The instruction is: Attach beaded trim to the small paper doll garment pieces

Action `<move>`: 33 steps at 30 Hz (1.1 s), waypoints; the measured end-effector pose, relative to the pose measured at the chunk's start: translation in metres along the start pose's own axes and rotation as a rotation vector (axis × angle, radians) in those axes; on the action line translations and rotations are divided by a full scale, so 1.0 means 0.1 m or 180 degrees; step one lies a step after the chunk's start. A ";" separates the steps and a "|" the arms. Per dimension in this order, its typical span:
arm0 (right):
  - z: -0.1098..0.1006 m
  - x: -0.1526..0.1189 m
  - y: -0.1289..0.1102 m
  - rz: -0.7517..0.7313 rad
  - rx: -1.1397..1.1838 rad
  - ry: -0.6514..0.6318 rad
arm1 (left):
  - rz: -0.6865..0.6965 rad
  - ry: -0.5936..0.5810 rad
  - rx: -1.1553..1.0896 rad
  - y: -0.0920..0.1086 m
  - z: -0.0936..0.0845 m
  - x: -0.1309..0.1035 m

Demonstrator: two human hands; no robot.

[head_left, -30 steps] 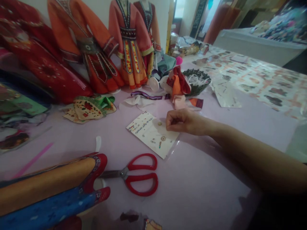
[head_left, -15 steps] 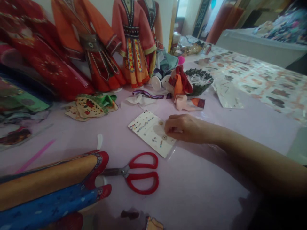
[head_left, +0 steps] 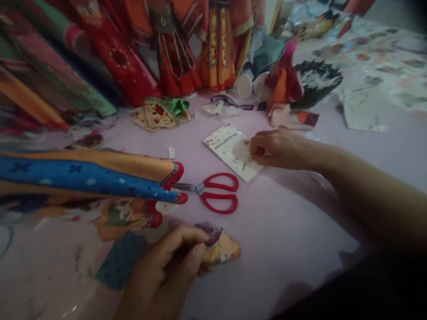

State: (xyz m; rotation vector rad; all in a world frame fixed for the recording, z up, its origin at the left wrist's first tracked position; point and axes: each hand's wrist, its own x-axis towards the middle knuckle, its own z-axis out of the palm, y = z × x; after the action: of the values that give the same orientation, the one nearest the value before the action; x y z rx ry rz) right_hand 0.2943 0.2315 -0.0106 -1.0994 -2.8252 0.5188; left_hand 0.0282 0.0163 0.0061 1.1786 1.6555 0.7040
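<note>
My left hand (head_left: 173, 262), low in the view, pinches a small piece of patterned doll clothing (head_left: 223, 249), yellow and floral with a dark beaded edge. My right hand (head_left: 273, 149) rests at the right edge of a white card (head_left: 233, 149) dotted with small beads or stones. Its fingers are curled together over the card; anything between them is too small to make out. Between the hands lie red-handled scissors (head_left: 220, 193). Their blades run under the hem of a doll's blue and orange dress (head_left: 133, 178) lying on its side.
Several dolls in red and orange robes (head_left: 173, 58) stand along the back. Scraps of floral cloth (head_left: 160, 113) and a purple-edged ribbon (head_left: 230, 102) lie before them. A dark woven basket (head_left: 316, 84) sits at the back right, near a white sheet (head_left: 363, 109). Blue cloth (head_left: 122, 260) lies lower left.
My left hand has come into view, pinching the doll clothing. My right hand stays curled at the card. The view has tilted down and shifted left.
</note>
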 end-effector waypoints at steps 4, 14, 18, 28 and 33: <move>-0.01 0.00 0.02 0.0142 -0.0091 -0.0064 | -0.0072 -0.0045 -0.0433 0.07 0.04 0.00; -0.12 -0.03 -0.02 0.0283 0.0120 0.0010 | 0.0204 -0.0282 -0.0331 -0.11 0.00 0.07; -0.12 -0.02 0.05 0.0256 0.0720 0.0029 | 0.0054 -0.0160 -0.0335 0.00 0.06 0.08; -0.02 0.02 0.27 0.0018 0.1962 0.0116 | 0.0293 -0.0358 -0.0194 -0.04 0.14 0.07; 0.01 0.04 0.35 -0.0156 0.1911 0.0058 | 0.0286 -0.0418 -0.0018 0.15 0.16 0.03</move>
State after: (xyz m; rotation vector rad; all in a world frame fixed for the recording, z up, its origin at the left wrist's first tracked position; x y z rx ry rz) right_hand 0.3141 0.2582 -0.0237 -0.8932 -2.4003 1.2311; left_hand 0.0481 0.0239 0.0122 1.2745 1.4984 0.6720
